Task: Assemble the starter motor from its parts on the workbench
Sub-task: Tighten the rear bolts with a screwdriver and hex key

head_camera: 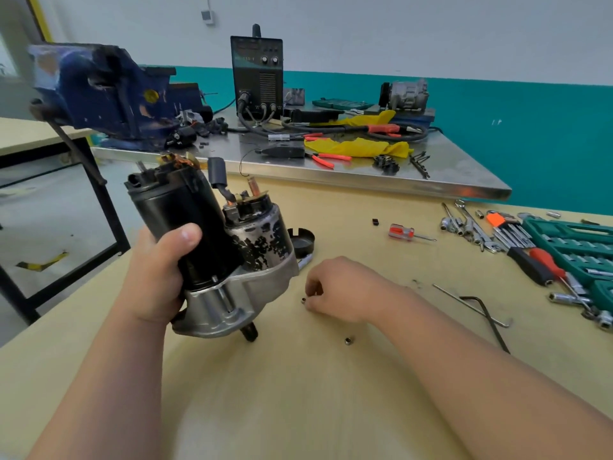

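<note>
My left hand [156, 270] grips the starter motor [185, 207]; my right hand [338, 290] pinches 1 small nut [303, 300]. If I fumble it, the nut could roll off the workbench [298, 393].

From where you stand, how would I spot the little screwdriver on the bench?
Start at the green socket case on the right of the pale wooden workbench. Go left past the heap of wrenches and sockets: the small screwdriver lies alone there. It is stubby, with a red handle and a pale band, unlike the longer red-and-black driver beside the case.
</note>
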Demonstrator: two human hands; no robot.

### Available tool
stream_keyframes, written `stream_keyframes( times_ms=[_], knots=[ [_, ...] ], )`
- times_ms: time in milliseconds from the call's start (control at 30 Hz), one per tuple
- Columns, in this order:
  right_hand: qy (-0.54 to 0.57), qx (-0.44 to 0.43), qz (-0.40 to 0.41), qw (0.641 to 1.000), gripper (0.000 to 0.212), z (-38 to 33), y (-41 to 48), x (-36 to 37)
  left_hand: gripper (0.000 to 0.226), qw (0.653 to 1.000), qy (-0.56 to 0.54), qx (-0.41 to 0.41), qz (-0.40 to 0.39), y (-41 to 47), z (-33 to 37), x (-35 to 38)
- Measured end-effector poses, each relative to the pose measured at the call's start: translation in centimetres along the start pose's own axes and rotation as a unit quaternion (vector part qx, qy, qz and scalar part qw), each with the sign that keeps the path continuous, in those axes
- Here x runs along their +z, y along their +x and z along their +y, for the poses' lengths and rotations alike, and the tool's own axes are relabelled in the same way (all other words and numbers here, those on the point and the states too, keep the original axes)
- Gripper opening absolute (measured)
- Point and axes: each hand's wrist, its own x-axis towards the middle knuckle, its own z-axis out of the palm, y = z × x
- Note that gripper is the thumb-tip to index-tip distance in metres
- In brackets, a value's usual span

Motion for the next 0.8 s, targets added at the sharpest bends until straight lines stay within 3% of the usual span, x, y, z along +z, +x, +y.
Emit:
stream_keyframes(
  times_ms=[100, 167, 200, 267, 300, 333, 400, 567, 667, 800],
  knots=[
    [0.0, -0.01, 0.014, 1.0, 0.027, 0.1, -0.2, -0.7, 0.05, 1.0, 0.009, 0.006, -0.016, 0.0, 0.0, 0.2],
    [0.135, -0.014, 0.093, 0.986, 0.016, 0.3, -0.8, -2.7, 0.05, 0.999, 0.017, 0.022, -0.037, 0.1, 0.0, 0.6],
    [0.249, -0.026, 0.139, 0.958, 0.008, 0.1, -1.3, -4.3, 0.051, 0.998, 0.022, 0.029, -0.047, 0.2, 0.1, 0.8],
    [0.438, -0.103, 0.191, 0.872, 0.015, -0.5, -2.5, -7.8, 0.047, 0.997, 0.036, 0.034, -0.062, 0.3, 0.2, 1.2],
    [0.481, -0.144, 0.192, 0.843, 0.018, -0.9, -3.0, -9.3, 0.042, 0.996, 0.042, 0.031, -0.069, 0.4, 0.3, 1.3],
    [0.481, -0.179, 0.183, 0.838, 0.02, -1.5, -3.3, -10.5, 0.038, 0.996, 0.047, 0.027, -0.076, 0.3, 0.4, 1.4],
    [0.406, -0.207, 0.16, 0.875, 0.02, -2.9, -3.8, -12.0, 0.039, 0.995, 0.047, 0.02, -0.08, 0.2, 0.6, 1.6],
    [0.242, -0.179, 0.125, 0.945, 0.014, -3.9, -4.0, -13.4, 0.056, 0.997, 0.037, 0.011, -0.073, 0.2, 0.8, 1.8],
    [0.217, -0.163, 0.097, 0.958, 0.012, -4.1, -4.2, -14.0, 0.076, 0.996, 0.036, 0.007, -0.083, 0.2, 0.8, 1.8],
    [0.236, -0.161, 0.102, 0.953, 0.011, -3.9, -4.6, -14.1, 0.053, 0.996, 0.042, 0.012, -0.08, 0.1, 1.0, 2.0]
  ],
)
